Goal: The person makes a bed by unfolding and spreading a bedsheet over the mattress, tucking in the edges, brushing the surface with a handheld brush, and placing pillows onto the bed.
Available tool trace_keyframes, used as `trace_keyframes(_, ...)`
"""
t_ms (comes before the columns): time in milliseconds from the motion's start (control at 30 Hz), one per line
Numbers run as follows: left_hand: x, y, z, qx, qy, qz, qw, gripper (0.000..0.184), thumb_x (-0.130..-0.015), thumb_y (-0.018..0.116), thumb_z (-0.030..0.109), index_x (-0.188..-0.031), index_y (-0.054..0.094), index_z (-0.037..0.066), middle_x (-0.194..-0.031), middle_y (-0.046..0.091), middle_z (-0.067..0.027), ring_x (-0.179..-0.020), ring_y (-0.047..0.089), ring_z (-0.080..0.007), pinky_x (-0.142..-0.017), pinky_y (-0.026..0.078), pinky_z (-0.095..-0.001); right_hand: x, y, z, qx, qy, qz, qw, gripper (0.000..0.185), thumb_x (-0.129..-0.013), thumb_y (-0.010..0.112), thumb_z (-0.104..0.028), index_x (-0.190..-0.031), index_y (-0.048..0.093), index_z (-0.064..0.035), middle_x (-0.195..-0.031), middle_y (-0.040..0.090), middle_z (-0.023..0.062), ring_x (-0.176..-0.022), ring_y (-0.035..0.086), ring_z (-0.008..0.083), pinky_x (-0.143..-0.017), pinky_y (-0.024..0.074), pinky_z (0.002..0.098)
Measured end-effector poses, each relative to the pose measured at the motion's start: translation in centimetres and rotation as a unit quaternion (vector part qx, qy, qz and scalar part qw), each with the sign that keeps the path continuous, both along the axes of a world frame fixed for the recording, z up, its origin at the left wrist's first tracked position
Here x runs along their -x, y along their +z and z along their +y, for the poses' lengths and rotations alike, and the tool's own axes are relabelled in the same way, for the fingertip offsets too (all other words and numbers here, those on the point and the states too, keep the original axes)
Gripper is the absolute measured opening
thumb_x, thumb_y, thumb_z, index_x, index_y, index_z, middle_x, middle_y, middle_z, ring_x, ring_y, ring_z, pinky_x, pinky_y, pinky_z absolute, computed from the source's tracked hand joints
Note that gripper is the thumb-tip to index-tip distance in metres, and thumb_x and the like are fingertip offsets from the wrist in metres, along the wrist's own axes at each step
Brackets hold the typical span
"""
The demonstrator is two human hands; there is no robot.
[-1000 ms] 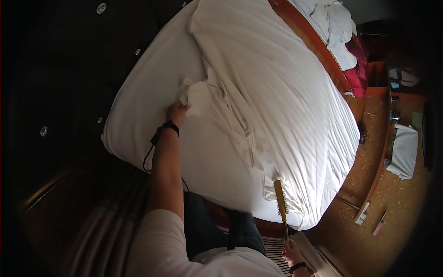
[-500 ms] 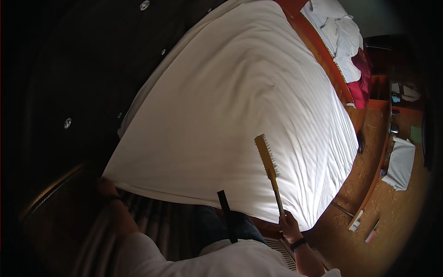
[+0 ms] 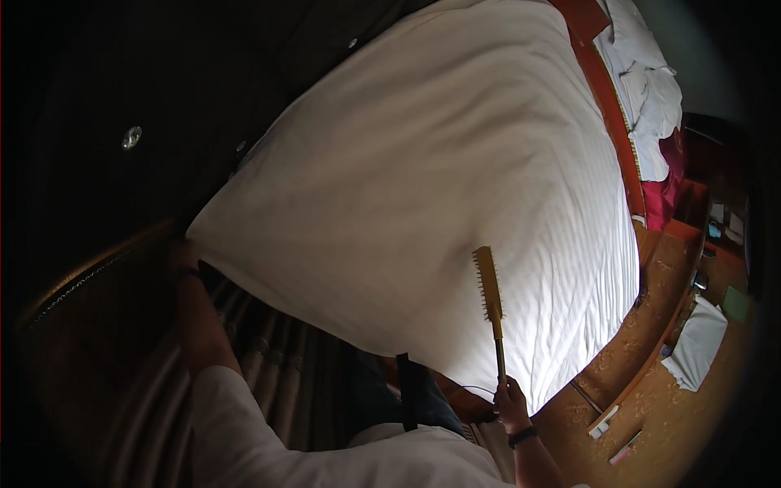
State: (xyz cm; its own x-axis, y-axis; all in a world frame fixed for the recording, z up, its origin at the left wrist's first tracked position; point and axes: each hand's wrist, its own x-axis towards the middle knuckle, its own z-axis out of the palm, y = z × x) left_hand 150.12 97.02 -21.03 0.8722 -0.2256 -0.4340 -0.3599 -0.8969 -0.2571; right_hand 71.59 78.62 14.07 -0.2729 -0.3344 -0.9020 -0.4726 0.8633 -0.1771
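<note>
A white sheet (image 3: 407,187) covers the bed, with soft creases across its middle and finer ripples at the right side. At the sheet's near left corner, beside the dark headboard, is my left hand (image 3: 184,257). Deep shadow hides its fingers; it touches the corner, but I cannot see how it grips. My right hand (image 3: 511,407) is closed around the handle of a long yellow-brown bed brush (image 3: 489,281). The brush points away from me over the near part of the sheet, its bristles showing along the sides. Whether it touches the cloth I cannot tell.
The dark headboard (image 3: 163,81) with shiny buttons rises at left. Striped curtains (image 3: 252,358) hang close by my left arm. Beyond a wooden bed edge (image 3: 610,106) lies rumpled white bedding (image 3: 647,89). A white cloth (image 3: 697,346) is at the right, above the patterned floor (image 3: 651,407).
The view has turned, so the bed appears shifted. My left arm reaches farther forward, with the hand still at the sheet corner. The brush has swung more upright in my right hand.
</note>
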Motion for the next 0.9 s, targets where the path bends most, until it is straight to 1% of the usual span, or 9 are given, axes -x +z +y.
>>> trace_keyframes(33,1.4,0.9,-0.9,-0.001,0.0,0.0,1.0,0.039,-0.09,0.054,0.03,-0.116,0.063,0.003,-0.116,0.064,-0.0215,-0.11,0.061,-0.0357,-0.094,0.048,-0.0466,-0.1,-0.3,-0.1,0.0,0.029,0.015,0.999,0.031,-0.101,0.049,-0.026,-0.122,0.051,-0.0035,-0.066,0.05,-0.0031,-0.051,0.046,0.0048,-0.046,0.0395,0.0205)
trace_keyframes(100,7.1,4.7,-6.3,0.206,0.036,-0.086,0.974,0.039,-0.084,0.062,0.023,-0.117,0.062,0.003,-0.116,0.064,-0.021,-0.109,0.061,-0.0363,-0.095,0.047,-0.0457,-0.3,-1.2,0.0,0.008,0.055,0.026,0.998,0.03,-0.102,0.047,-0.025,-0.121,0.051,-0.0036,-0.065,0.049,-0.0034,-0.05,0.046,0.0047,-0.046,0.0389,0.0208)
trace_keyframes(167,10.6,4.4,-8.9,0.228,-0.06,-0.085,0.968,0.042,-0.081,0.065,0.019,-0.12,0.061,0.004,-0.117,0.064,-0.02,-0.11,0.06,-0.0365,-0.096,0.046,-0.0453,-0.6,-1.9,-0.1,0.037,0.024,-0.031,0.999,0.028,-0.103,0.045,-0.025,-0.119,0.051,-0.0035,-0.063,0.047,-0.0033,-0.049,0.044,0.0052,-0.045,0.0374,0.0216)
trace_keyframes(233,14.4,7.1,-15.3,0.327,-0.093,0.028,0.94,0.043,-0.084,0.064,0.023,-0.122,0.06,0.004,-0.118,0.063,-0.0196,-0.114,0.058,-0.0364,-0.098,0.045,-0.0448,-2.3,-1.9,-1.2,0.059,-0.008,-0.049,0.997,0.027,-0.103,0.044,-0.025,-0.117,0.051,-0.0034,-0.062,0.046,-0.0031,-0.049,0.043,0.0057,-0.045,0.0371,0.022)
trace_keyframes(300,16.3,9.8,-23.0,0.306,-0.166,0.046,0.936,0.045,-0.086,0.062,0.023,-0.126,0.057,0.004,-0.125,0.058,-0.0204,-0.119,0.054,-0.0359,-0.099,0.045,-0.0444,-3.6,-2.3,-2.1,0.086,-0.032,-0.063,0.994,0.026,-0.103,0.043,-0.025,-0.116,0.051,-0.0032,-0.06,0.044,-0.0026,-0.049,0.042,0.0071,-0.045,0.0368,0.0234)
trace_keyframes(367,15.8,5.7,-27.9,0.362,-0.19,0.043,0.912,0.051,-0.087,0.062,0.023,-0.132,0.049,0.004,-0.133,0.052,-0.0207,-0.122,0.052,-0.0364,-0.102,0.044,-0.0437,-4.0,-2.6,-2.7,0.094,-0.067,-0.08,0.99,0.027,-0.103,0.044,-0.025,-0.116,0.051,-0.0032,-0.06,0.045,-0.0024,-0.049,0.042,0.0073,-0.045,0.0372,0.0239)
trace_keyframes(500,16.8,5.9,-36.4,0.335,-0.228,0.057,0.913,0.058,-0.088,0.062,0.023,-0.139,0.041,0.005,-0.137,0.048,-0.0212,-0.125,0.049,-0.0365,-0.104,0.042,-0.0439,-4.3,-2.3,-2.7,0.096,-0.065,-0.088,0.989,0.028,-0.101,0.045,-0.025,-0.115,0.052,-0.0024,-0.062,0.049,-0.0006,-0.048,0.045,0.0078,-0.043,0.0374,0.0233)
trace_keyframes(700,17.0,4.5,-43.4,0.247,-0.146,0.109,0.952,0.055,-0.088,0.062,0.023,-0.137,0.042,0.006,-0.137,0.047,-0.0221,-0.119,0.053,-0.0395,-0.097,0.047,-0.047,-4.3,-0.2,-0.8,0.067,-0.069,0.003,0.995,0.029,-0.1,0.047,-0.025,-0.116,0.053,-0.0011,-0.064,0.053,0.0004,-0.05,0.049,0.0079,-0.044,0.0402,0.024)
trace_keyframes(900,16.4,3.8,-44.6,0.314,-0.21,0.051,0.924,0.022,-0.091,0.058,0.022,-0.106,0.064,0.007,-0.105,0.066,-0.0177,-0.103,0.062,-0.0359,-0.085,0.05,-0.0467,-4.2,-0.9,1.5,0.068,-0.134,0.015,0.989,0.025,-0.1,0.048,-0.023,-0.112,0.056,-0.0018,-0.065,0.052,-0.0008,-0.052,0.048,0.0076,-0.047,0.0411,0.0239)
